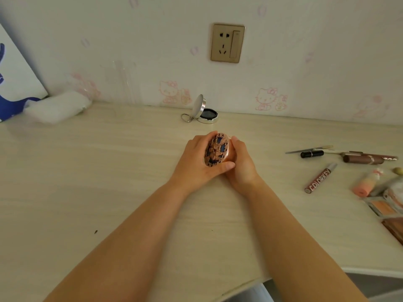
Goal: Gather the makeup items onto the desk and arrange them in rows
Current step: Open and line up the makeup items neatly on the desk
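- The worktop point(87, 171) carries everything; our makeup lies loose at its right side and nothing stands in a row yet, so we judge the arranging barely begun.
- At the right edge a palette point(382, 207) sits close to the rim, partly out of view; a careless sweep of our right forearm could push it off.
- Our left hand point(196, 164) curls round the ornate compact point(217, 150), thumb across its lower edge, fingers wrapped behind its far side.
- Our right hand point(242, 164) cups the compact from the other side, fingers curved against its rim; we hold it tilted on edge just above the worktop at centre.
- The compact looks smooth-rimmed and round: set down on its edge, it could roll away, or slip if one hand lets go early.
- A small open tin point(206, 115) stands near the wall, just beyond our hands, lid up; pushing the compact forward could knock it shut or shift it.
- The COLORKEY tube point(320, 180), a brown tube point(363, 159) and a black lipstick point(311, 154) lie at odd angles; being round, they may roll when nudged into line.
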A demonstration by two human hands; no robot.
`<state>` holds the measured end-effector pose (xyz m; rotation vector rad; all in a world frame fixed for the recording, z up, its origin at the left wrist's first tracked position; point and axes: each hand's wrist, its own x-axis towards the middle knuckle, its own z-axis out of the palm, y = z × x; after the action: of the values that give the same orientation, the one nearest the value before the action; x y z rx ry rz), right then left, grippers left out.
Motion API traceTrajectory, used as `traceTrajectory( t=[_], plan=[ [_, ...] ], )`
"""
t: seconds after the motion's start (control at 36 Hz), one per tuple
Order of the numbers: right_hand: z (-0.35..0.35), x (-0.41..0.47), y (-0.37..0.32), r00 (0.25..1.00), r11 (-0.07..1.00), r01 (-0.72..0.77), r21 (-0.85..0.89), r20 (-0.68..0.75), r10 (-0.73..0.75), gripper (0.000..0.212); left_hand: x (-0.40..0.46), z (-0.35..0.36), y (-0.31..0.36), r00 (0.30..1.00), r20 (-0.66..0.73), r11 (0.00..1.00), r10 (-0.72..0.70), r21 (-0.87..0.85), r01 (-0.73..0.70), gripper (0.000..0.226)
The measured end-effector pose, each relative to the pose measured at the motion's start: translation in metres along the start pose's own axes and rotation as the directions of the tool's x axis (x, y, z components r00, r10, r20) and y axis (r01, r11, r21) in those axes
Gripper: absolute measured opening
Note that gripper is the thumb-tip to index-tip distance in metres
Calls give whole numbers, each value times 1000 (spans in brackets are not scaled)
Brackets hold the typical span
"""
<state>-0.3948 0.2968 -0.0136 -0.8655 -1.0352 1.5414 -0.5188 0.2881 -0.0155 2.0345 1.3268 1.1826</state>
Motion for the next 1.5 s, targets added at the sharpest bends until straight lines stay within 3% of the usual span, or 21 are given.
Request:
traceTrajectory(
  t=[0.11, 0.44, 0.75, 0.86, 1.03, 1.25, 1.36, 1.42, 1.5],
  plan=[
    [3, 0, 2, 998, 997, -57, 50, 5, 57, 54, 0, 9, 8, 1000, 1, 976, 5, 216, -5, 92],
    [5, 1, 5, 994, 981, -88, 171, 74, 76, 50, 0, 11, 11, 999, -28, 964, 24, 266, -16, 83],
    [10, -2, 4, 995, 973, -98, 209, 36, 93, 42, -1, 10, 12, 998, -31, 968, 59, 247, -50, 79],
    [11, -4, 3, 993, 954, -116, 276, 0, 120, 44, 0, 8, 13, 992, -122, 990, 31, 140, -14, 75],
    [12, -5, 2, 991, 938, -119, 326, -22, 133, 46, 0, 10, 11, 988, -139, 987, 64, 154, -43, 74],
    [11, -4, 2, 981, 948, -108, 301, -121, 150, 47, 5, 8, 6, 967, -255, 999, -25, -35, 17, 68],
    [10, -5, 2, 974, 981, -93, 170, -188, 124, 48, 7, 5, 3, 965, -256, 997, -65, -64, 50, 67],
    [6, -5, 0, 957, 995, -59, -75, -287, 35, 44, 6, 6, 1, 969, -235, 996, -70, -66, 56, 69],
    [-6, -6, -2, 907, 874, -19, -485, -377, -189, 30, 6, 7, 1, 977, -199, 996, -80, -58, 69, 70]
  ],
)
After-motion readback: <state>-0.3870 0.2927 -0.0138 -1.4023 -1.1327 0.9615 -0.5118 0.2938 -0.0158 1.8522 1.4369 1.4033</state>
